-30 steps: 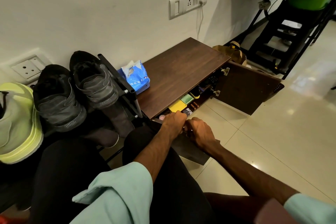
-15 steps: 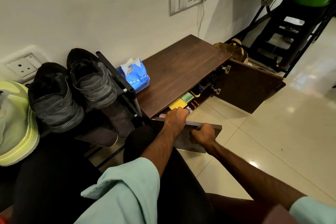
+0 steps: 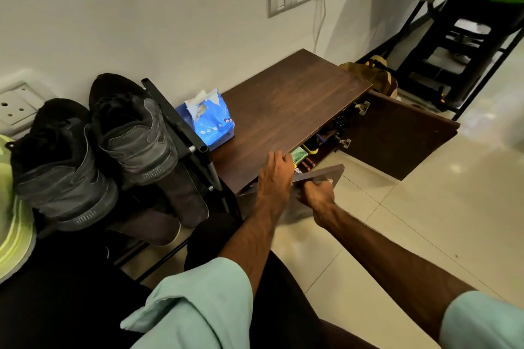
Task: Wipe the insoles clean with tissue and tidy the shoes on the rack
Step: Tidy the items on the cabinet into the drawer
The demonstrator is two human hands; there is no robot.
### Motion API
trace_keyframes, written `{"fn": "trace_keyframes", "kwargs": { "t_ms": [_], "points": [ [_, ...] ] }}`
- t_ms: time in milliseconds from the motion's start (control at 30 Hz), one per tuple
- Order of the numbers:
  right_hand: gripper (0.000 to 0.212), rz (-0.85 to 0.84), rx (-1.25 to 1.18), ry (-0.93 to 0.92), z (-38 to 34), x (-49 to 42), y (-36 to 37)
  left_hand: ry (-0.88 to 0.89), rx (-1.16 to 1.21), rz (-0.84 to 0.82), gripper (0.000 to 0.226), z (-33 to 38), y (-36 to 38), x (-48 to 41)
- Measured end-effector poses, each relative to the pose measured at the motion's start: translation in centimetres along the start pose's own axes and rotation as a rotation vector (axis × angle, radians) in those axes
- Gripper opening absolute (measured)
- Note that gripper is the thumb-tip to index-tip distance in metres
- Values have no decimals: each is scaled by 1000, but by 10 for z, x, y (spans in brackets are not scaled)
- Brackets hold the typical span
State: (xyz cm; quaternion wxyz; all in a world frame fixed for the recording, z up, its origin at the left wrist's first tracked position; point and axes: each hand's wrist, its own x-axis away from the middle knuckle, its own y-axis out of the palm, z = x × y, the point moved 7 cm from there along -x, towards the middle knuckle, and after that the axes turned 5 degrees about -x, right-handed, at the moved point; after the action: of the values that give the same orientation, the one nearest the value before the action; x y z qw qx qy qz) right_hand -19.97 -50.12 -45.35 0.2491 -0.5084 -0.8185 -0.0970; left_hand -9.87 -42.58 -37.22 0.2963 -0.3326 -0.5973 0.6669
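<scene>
Head view, landmark: we take the low brown cabinet (image 3: pixel 292 105) by the wall as our reference.
Left hand: the left hand (image 3: pixel 273 176) lies at the front edge of the cabinet top with its fingers bent down; we cannot tell if they grasp something.
Right hand: the right hand (image 3: pixel 314 197) is just in front of the cabinet, clenched around the handle of the near door (image 3: pixel 334 173), which stands partly open.
Far door: the far door (image 3: pixel 397 139), at the cabinet's right end, is swung wide open.
Tissue pack: the blue tissue pack (image 3: pixel 207 119) lies on the cabinet top, at its left end.
Shoes: two black shoes (image 3: pixel 130 127) sit on the rack (image 3: pixel 175 119) just left of the cabinet; a yellow-green shoe (image 3: pixel 11 221) is farther left.
Insoles: dark flat pieces (image 3: pixel 184 195) hang below the black shoes; we cannot tell if these are insoles.
</scene>
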Motion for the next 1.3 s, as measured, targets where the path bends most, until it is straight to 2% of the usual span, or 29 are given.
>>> {"fn": "trace_keyframes", "kwargs": {
  "t_ms": [167,267,367,667,800,867,967,1100,1200,1300],
  "points": [
    [21,-51,49,-50,-11,-20,17,-167,-17,44,70,-21,1,-12],
    [34,-106,26,-121,-29,-24,31,-233,-19,16,62,-31,3,-17],
    [40,-190,-35,-143,-44,-24,49,-237,-31,17,50,-36,2,-21],
    [39,-246,-54,-59,-23,-46,42,-194,-105,-23,50,-28,-2,-22],
    [30,-62,149,-322,-55,-60,-6,-105,-125,40,30,-11,-5,-25],
    [33,56,320,-469,-83,-68,-34,-37,-85,63,37,3,-3,-29],
    [49,202,506,-634,-125,-88,-77,5,30,84,44,22,-3,-38],
    [67,247,727,-690,-169,-123,-121,-29,128,139,51,38,8,-55],
    [78,326,1033,-757,-192,-160,-148,-39,141,131,55,50,20,-69],
    [94,297,1244,-662,-197,-201,-160,-48,119,82,67,53,29,-77]
  ]
}}
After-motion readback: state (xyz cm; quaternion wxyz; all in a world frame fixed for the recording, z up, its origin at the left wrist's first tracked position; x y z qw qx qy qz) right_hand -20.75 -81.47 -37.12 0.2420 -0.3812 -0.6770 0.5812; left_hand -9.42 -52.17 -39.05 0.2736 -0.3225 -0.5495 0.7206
